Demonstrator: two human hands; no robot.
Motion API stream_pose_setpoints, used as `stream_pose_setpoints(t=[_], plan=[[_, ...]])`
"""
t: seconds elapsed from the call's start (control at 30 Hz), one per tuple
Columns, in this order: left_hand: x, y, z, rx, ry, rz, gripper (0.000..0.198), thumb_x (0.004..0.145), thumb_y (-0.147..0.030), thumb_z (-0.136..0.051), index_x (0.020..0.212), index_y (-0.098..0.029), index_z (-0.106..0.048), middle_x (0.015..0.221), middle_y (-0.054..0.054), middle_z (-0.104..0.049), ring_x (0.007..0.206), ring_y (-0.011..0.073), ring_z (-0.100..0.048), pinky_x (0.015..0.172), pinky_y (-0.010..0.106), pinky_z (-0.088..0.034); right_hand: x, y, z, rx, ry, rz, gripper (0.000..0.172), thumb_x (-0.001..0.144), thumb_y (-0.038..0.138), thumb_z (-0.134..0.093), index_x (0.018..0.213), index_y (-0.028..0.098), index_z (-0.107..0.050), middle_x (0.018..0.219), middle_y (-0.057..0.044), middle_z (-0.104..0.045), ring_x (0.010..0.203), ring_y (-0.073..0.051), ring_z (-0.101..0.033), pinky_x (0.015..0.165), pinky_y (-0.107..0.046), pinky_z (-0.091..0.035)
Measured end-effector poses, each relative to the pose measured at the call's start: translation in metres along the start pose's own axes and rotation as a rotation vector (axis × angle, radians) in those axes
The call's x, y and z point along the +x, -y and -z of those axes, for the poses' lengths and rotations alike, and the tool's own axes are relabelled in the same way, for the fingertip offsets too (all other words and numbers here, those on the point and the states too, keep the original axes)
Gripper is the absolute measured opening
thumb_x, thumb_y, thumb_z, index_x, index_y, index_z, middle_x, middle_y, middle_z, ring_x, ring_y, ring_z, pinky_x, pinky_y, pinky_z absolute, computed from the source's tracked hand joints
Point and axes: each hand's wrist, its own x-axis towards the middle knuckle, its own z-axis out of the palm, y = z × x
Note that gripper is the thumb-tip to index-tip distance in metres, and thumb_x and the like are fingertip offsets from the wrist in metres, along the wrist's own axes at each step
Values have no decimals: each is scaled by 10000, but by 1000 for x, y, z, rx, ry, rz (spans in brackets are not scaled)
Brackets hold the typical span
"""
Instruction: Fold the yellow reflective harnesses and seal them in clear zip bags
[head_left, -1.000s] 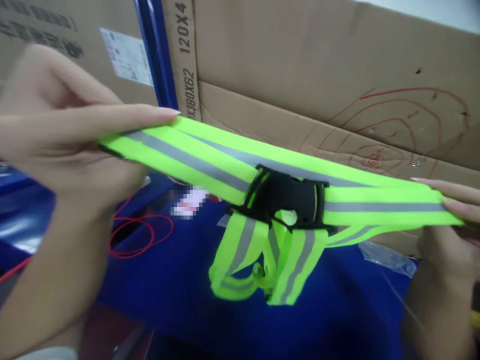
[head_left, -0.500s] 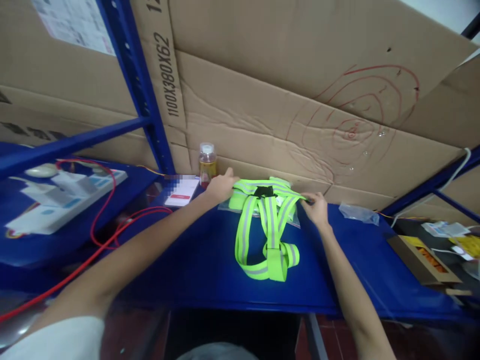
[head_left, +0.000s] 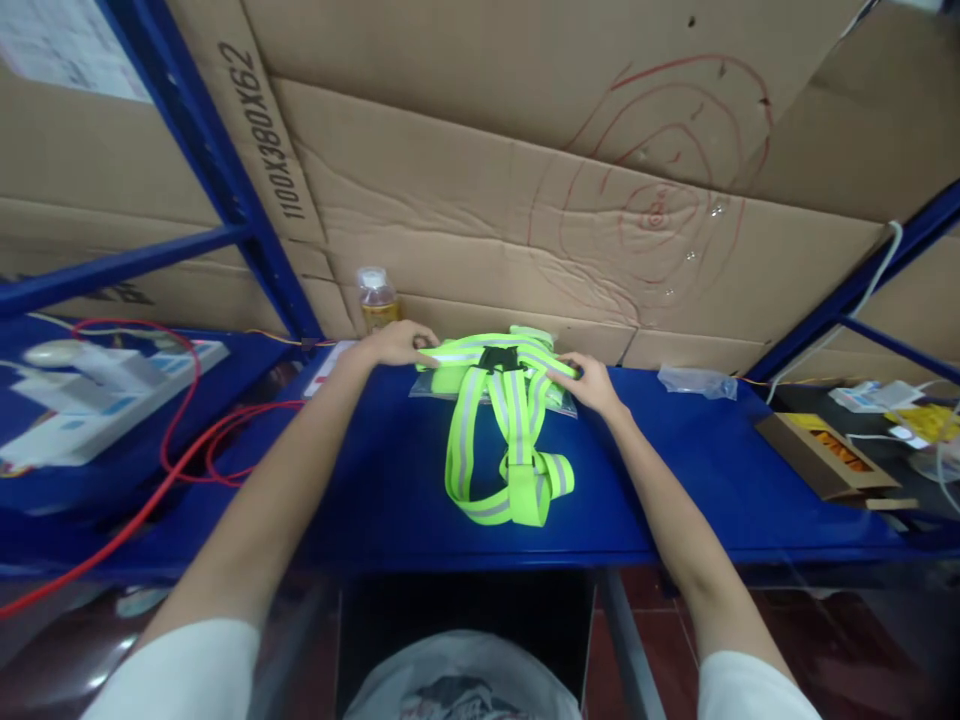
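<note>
A neon-yellow reflective strap harness (head_left: 507, 430) with grey stripes and a black buckle (head_left: 498, 358) lies on the blue shelf top (head_left: 675, 480). My left hand (head_left: 393, 344) grips the left end of its top band, fingers closed on it. My right hand (head_left: 589, 382) grips the right end of the same band. The band is stretched between both hands, over a clear plastic bag (head_left: 426, 386). The lower loops rest toward the front edge.
A small bottle (head_left: 376, 297) stands by the cardboard wall (head_left: 525, 200) behind my left hand. A crumpled clear bag (head_left: 694, 381) and an open brown box (head_left: 825, 458) lie to the right. Red cable (head_left: 180, 440) and white devices (head_left: 97, 385) sit left.
The harness, first held up close to the camera, has been laid down on the blue shelf top at arm's length; both hands still hold its top band, now drawn closer together.
</note>
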Motion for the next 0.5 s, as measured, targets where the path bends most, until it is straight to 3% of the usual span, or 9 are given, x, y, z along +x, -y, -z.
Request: stream_pose_setpoints(t=[0.1, 0.23, 0.37, 0.5], plan=[[-6, 2, 9, -77, 74, -35, 756, 591, -634, -890, 1161, -155, -759, 917, 53, -744, 784, 203, -637, 707, 275, -466, -7, -2, 5, -44, -62, 9, 473, 855, 651, -780, 1045, 219, -745, 861, -47, -728, 790, -229, -632, 767, -341, -488], [-11, -5, 14, -58, -35, -33, 868, 476, -616, -947, 1171, -161, -693, 931, 38, -712, 760, 186, -600, 668, 267, -443, -13, -6, 11, -12, 17, -9, 485, 859, 692, -734, 793, 218, -658, 724, -12, -643, 699, -190, -538, 670, -306, -396], [-8, -20, 15, 35, 23, -137, 722, 532, -641, -898, 1065, -176, -753, 898, 34, -706, 789, 200, -604, 707, 270, -428, -16, -2, 8, -6, 62, -1, 532, 929, 699, -638, 720, 209, -640, 704, -12, -647, 689, -187, -542, 674, -308, -377], [-1, -27, 17, 60, 68, -72, 557, 502, -616, -907, 833, -187, -777, 789, 41, -721, 793, 219, -618, 734, 279, -427, -17, 3, 6, 10, 70, -18, 555, 964, 711, -599, 722, 212, -615, 639, 3, -636, 637, -173, -535, 659, -303, -377]])
